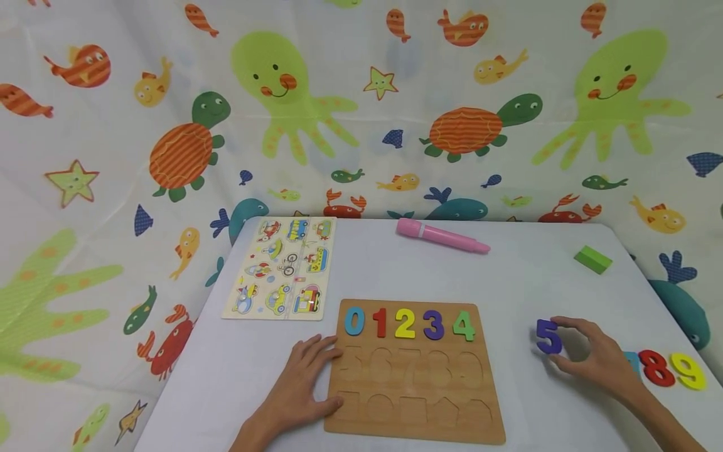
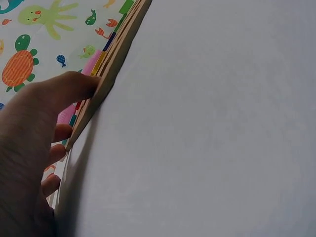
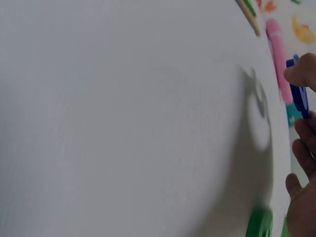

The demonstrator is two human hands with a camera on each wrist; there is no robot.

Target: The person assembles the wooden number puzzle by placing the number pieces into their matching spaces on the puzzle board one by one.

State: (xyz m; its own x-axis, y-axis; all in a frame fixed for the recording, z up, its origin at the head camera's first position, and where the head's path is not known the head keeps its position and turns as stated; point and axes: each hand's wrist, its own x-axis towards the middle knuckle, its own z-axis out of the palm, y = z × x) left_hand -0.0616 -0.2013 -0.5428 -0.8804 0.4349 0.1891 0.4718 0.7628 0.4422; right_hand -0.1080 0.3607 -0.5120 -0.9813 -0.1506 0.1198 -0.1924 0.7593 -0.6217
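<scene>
My right hand point(image 1: 601, 361) pinches a purple number 5 point(image 1: 548, 337) between thumb and fingers, right of the wooden number board point(image 1: 415, 417). The right wrist view shows the piece point(image 3: 299, 94) edge-on, held above the white table, with its shadow below. Spread along the board's left edge, my left hand point(image 1: 299, 386) touches it with thumb and fingertips. In the left wrist view, the thumb lies against the board's edge point(image 2: 106, 86). The board's top row holds a blue 0 point(image 1: 354, 321), red 1, yellow 2, purple 3 and green 4 point(image 1: 464, 326); two rows of bare recesses lie below.
Beside my right wrist lie a red 8 point(image 1: 656, 368), a yellow 9 point(image 1: 688, 371) and a partly hidden blue piece point(image 1: 633, 362). A vehicle picture board point(image 1: 265, 270), a pink marker point(image 1: 443, 236) and a green block point(image 1: 593, 259) are farther back. A sea-animal curtain hangs behind.
</scene>
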